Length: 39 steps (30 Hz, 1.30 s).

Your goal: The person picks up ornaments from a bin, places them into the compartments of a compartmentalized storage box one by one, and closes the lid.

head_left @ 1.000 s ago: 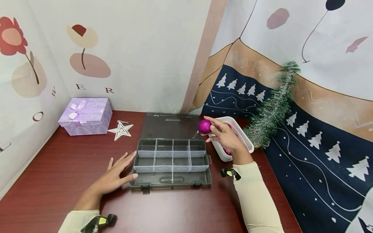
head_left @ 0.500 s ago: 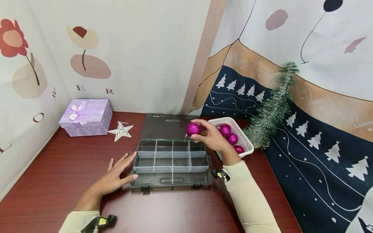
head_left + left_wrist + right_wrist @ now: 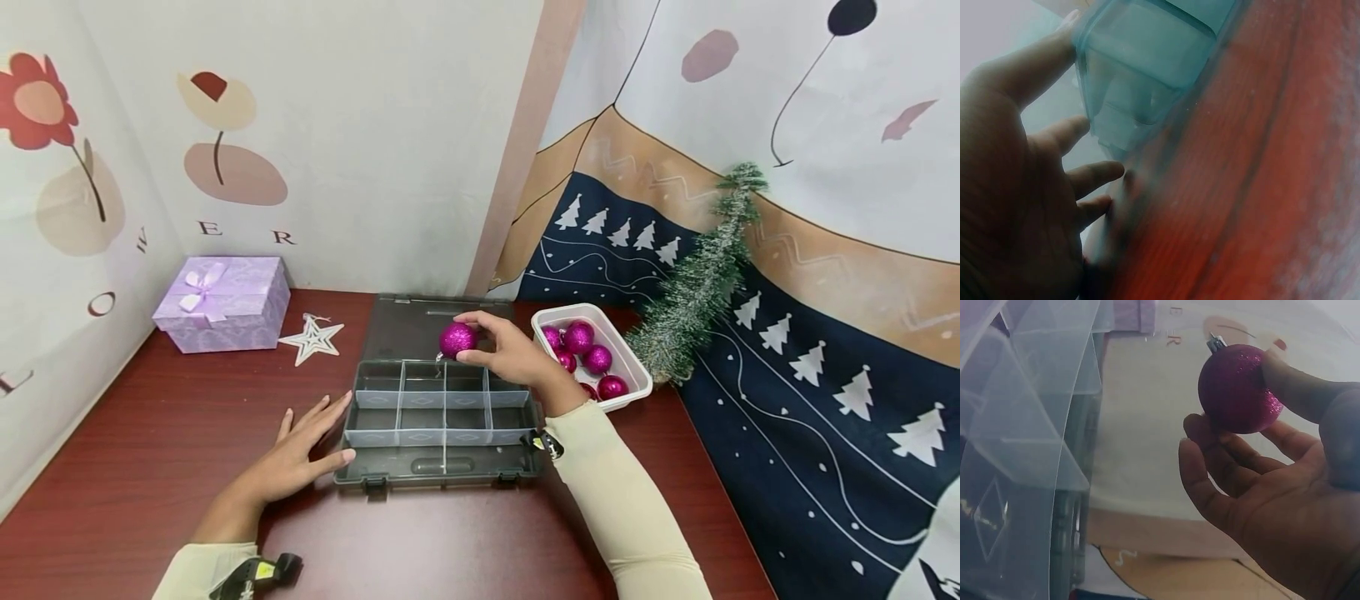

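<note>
My right hand (image 3: pixel 510 354) pinches a glittery magenta Christmas bauble (image 3: pixel 457 340) between thumb and fingers, above the back row of a divided plastic box (image 3: pixel 444 436). In the right wrist view the bauble (image 3: pixel 1238 390) shows its silver cap, and clear dividers (image 3: pixel 1016 456) stand to the left. The box lies with its dark lid folded back; no bauble shows in its visible compartments. My left hand (image 3: pixel 296 454) rests at the box's left side with fingers spread and straight. In the left wrist view the fingertips (image 3: pixel 1113 170) touch or nearly touch the box wall (image 3: pixel 1141 69).
A white tub (image 3: pixel 637 371) with several magenta baubles stands right of the box. Behind it rises a small frosted Christmas tree (image 3: pixel 697 292). A white star ornament (image 3: pixel 312 339) and a lilac gift box (image 3: pixel 225 304) sit at the left back of the dark red table (image 3: pixel 135 467).
My right hand has carried the bauble leftward from beside the tub to above the box's back compartments, uncovering the baubles in the tub. The left hand has stayed in place.
</note>
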Tool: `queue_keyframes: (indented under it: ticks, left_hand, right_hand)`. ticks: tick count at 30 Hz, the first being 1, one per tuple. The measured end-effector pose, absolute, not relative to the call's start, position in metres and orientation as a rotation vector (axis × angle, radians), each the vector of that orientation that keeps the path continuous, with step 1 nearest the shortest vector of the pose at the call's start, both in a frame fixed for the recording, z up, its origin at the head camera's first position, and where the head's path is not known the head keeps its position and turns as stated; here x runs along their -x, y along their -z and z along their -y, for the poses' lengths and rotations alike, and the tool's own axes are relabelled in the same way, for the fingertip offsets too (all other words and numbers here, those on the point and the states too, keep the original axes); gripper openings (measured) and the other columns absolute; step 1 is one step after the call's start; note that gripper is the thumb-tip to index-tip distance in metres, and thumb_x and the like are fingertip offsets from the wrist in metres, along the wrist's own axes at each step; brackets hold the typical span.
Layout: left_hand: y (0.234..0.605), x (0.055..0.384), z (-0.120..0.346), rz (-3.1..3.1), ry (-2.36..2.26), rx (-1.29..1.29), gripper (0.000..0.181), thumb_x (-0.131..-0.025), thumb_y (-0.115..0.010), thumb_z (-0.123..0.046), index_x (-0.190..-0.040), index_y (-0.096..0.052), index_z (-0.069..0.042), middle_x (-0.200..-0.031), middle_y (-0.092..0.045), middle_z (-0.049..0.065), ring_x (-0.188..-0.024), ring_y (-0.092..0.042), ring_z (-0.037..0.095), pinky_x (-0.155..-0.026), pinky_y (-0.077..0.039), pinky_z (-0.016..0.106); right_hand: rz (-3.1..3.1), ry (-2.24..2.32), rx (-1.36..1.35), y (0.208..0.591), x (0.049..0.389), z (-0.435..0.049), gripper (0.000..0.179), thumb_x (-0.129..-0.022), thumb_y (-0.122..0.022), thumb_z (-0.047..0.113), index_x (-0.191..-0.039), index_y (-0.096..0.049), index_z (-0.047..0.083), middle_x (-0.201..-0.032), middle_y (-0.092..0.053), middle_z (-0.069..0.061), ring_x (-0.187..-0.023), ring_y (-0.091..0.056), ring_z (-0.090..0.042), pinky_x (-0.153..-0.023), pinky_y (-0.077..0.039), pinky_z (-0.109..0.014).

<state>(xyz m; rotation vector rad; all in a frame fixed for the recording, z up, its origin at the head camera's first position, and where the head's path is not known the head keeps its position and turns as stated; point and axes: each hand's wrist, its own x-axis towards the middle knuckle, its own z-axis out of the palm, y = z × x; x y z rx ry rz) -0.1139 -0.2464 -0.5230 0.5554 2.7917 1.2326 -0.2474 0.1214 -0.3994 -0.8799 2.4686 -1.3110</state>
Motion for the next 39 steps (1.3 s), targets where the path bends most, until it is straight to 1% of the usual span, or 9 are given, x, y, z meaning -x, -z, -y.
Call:
queue_keyframes:
  ticks: [4, 7, 16, 22, 26, 28, 30, 35, 39]
  left_hand:
    - [0.523, 0.113, 0.246, -2.791, -1.235, -0.555, 0.089, -0.099, -0.076, -0.035, -0.174, -0.031, -0.020, -0.176, -0.038, 0.023, -0.162, -0.021, 0.062, -0.124, 0.011, 0.086]
    - [0.523, 0.113, 0.245, -2.791, -1.237, -0.555, 0.089, -0.099, -0.076, -0.035, -0.174, -0.031, -0.019, -0.175, -0.038, 0.023, -0.162, -0.022, 0.062, -0.124, 0.012, 0.085]
    - [0.522, 0.114, 0.245, -2.795, -1.237, -0.551, 0.088, -0.100, -0.075, -0.036, -0.174, -0.031, -0.019, -0.175, -0.038, 0.023, -0.161, -0.021, 0.063, -0.124, 0.012, 0.086]
    - [0.525, 0.114, 0.245, -2.781, -1.240, -0.536, 0.088, -0.101, -0.074, -0.038, -0.174, -0.029, -0.020, -0.176, -0.036, 0.025, -0.162, -0.017, 0.063, -0.123, 0.015, 0.085]
    - [0.526, 0.114, 0.246, -2.784, -1.241, -0.539, 0.088, -0.101, -0.075, -0.037, -0.174, -0.030, -0.021, -0.175, -0.037, 0.025, -0.162, -0.019, 0.063, -0.123, 0.014, 0.086]
    - [0.525, 0.115, 0.246, -2.789, -1.240, -0.541, 0.088, -0.100, -0.075, -0.037, -0.174, -0.030, -0.021, -0.175, -0.037, 0.024, -0.161, -0.020, 0.063, -0.123, 0.013, 0.086]
    - [0.524, 0.115, 0.246, -2.789, -1.243, -0.544, 0.087, -0.100, -0.075, -0.037, -0.174, -0.031, -0.021, -0.175, -0.038, 0.024, -0.161, -0.020, 0.063, -0.123, 0.013, 0.086]
    - [0.525, 0.115, 0.245, -2.786, -1.236, -0.540, 0.087, -0.101, -0.074, -0.037, -0.174, -0.031, -0.019, -0.175, -0.037, 0.025, -0.161, -0.018, 0.064, -0.123, 0.014, 0.086]
    - [0.526, 0.115, 0.246, -2.779, -1.243, -0.537, 0.087, -0.101, -0.074, -0.037, -0.174, -0.030, -0.020, -0.175, -0.036, 0.025, -0.162, -0.017, 0.064, -0.123, 0.016, 0.086]
  right_hand:
    - [-2.492, 1.218, 0.911, 0.401, 0.251, -0.107, 0.057, -0.100, -0.081, 0.014, -0.152, -0.058, 0.008, -0.140, -0.067, -0.017, -0.126, -0.067, -0.032, -0.111, -0.060, -0.048]
    - [-2.501, 1.154, 0.929, 0.403, 0.253, -0.096, 0.057, -0.101, -0.080, 0.015, -0.153, -0.056, 0.009, -0.142, -0.066, -0.016, -0.128, -0.064, -0.030, -0.112, -0.059, -0.047]
    - [-2.503, 1.060, 0.948, 0.409, 0.255, -0.064, 0.058, -0.103, -0.077, 0.017, -0.154, -0.050, 0.008, -0.147, -0.066, -0.016, -0.138, -0.062, -0.030, -0.117, -0.054, -0.051]
    - [-2.462, 1.032, 0.952, 0.415, 0.257, -0.046, 0.051, -0.106, -0.074, 0.017, -0.149, -0.049, 0.006, -0.145, -0.067, -0.018, -0.136, -0.063, -0.031, -0.118, -0.053, -0.054]
    - [-2.485, 0.970, 0.959, 0.419, 0.257, -0.036, 0.049, -0.106, -0.074, 0.021, -0.147, -0.050, 0.007, -0.144, -0.066, -0.015, -0.132, -0.064, -0.026, -0.115, -0.055, -0.045]
    - [-2.504, 0.944, 0.967, 0.420, 0.258, -0.031, 0.048, -0.106, -0.074, 0.022, -0.146, -0.052, 0.007, -0.145, -0.065, -0.013, -0.133, -0.063, -0.025, -0.115, -0.054, -0.041]
    - [-2.522, 0.920, 0.977, 0.421, 0.258, -0.027, 0.049, -0.105, -0.075, 0.022, -0.146, -0.054, 0.007, -0.146, -0.063, -0.013, -0.136, -0.061, -0.026, -0.117, -0.053, -0.039]
    - [-2.547, 0.854, 0.950, 0.426, 0.259, -0.021, 0.051, -0.104, -0.076, 0.025, -0.149, -0.056, 0.010, -0.151, -0.060, -0.011, -0.148, -0.053, -0.032, -0.121, -0.050, -0.044]
    - [-2.552, 0.829, 0.925, 0.432, 0.260, -0.017, 0.051, -0.104, -0.077, 0.028, -0.149, -0.058, 0.013, -0.153, -0.059, -0.008, -0.149, -0.049, -0.030, -0.122, -0.049, -0.047]
